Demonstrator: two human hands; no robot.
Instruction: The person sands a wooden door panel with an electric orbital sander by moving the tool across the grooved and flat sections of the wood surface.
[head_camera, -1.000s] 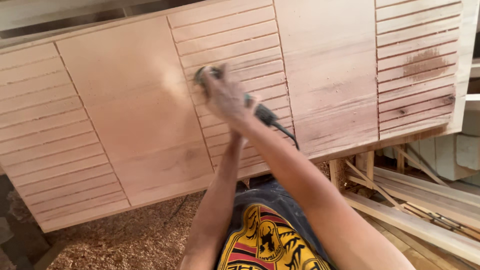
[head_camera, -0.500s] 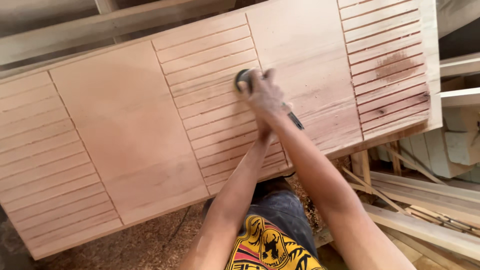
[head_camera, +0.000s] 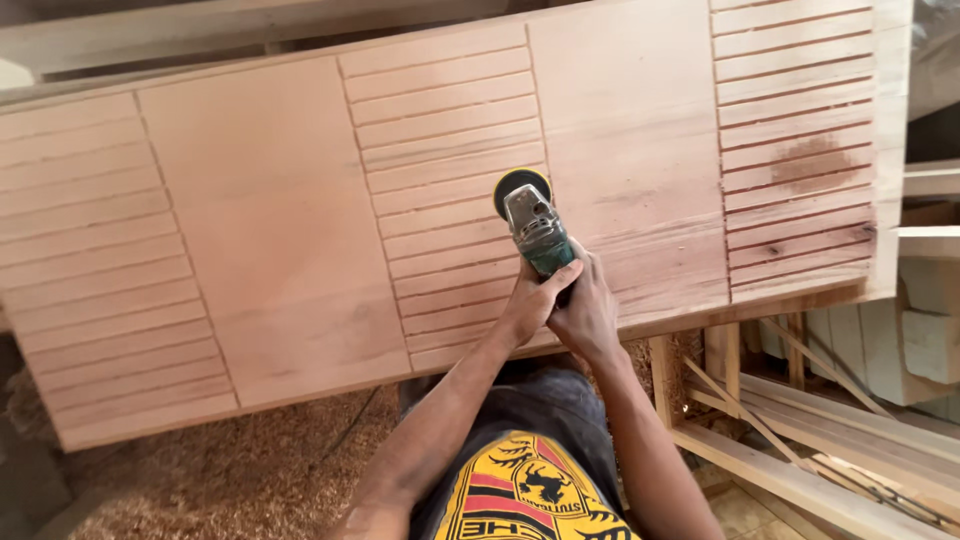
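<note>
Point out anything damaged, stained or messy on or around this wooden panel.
A dark brownish blotch stains the slats at the right of the wooden panel, off-colour against the pale wood. Sawdust covers the floor below. Both hands hold the grinder.

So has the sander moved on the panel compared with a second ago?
Yes. The sander, held in both hands, has slid right along the wooden panel, from the slatted section's left part to its right edge beside the smooth section.
</note>
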